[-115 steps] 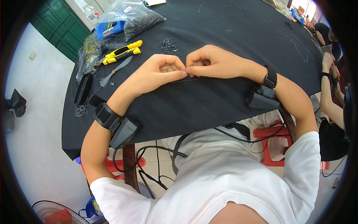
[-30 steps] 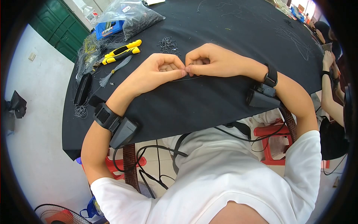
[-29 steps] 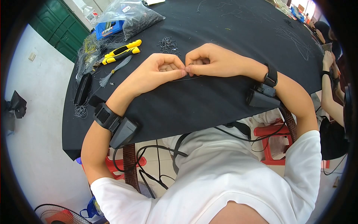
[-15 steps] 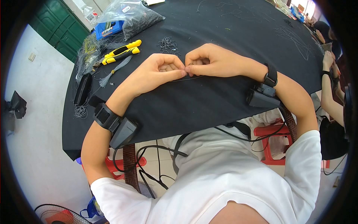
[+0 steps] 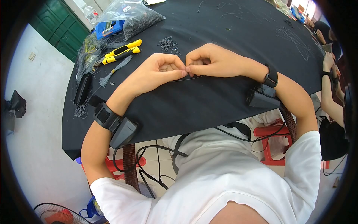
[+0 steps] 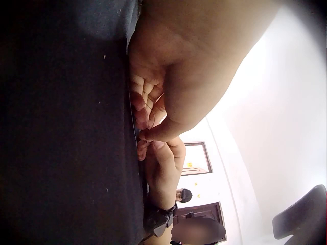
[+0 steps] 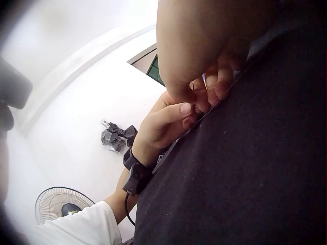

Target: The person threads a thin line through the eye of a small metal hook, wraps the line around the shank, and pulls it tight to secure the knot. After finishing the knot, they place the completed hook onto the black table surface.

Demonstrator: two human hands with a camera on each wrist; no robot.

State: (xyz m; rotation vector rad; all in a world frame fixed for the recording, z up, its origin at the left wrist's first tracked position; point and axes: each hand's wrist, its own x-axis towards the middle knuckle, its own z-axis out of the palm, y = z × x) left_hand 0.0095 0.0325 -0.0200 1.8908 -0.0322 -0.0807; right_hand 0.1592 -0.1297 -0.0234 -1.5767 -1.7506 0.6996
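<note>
My left hand (image 5: 158, 72) and right hand (image 5: 216, 62) meet fingertip to fingertip over the black cloth, thumbs pressed to index fingers. Between them they pinch a thin grey line (image 5: 194, 78), which trails just below the fingertips. In the right wrist view a tiny dark sliver (image 7: 192, 87) shows by the right fingers; I cannot tell what it is. The left wrist view has the left thumb and fingers close against the right hand's, the other fingers curled. Just beyond the hands lies a small heap of dark bent pieces (image 5: 168, 44).
To the left lie yellow-black pliers (image 5: 121, 52), a tied grey bundle of strands (image 5: 116, 71), a black case (image 5: 83, 89) and tangled line (image 5: 81, 111). Behind them sit a plastic bag of dark pieces (image 5: 140, 22) and a blue box (image 5: 110, 29). Another person's arm (image 5: 330, 89) is at right.
</note>
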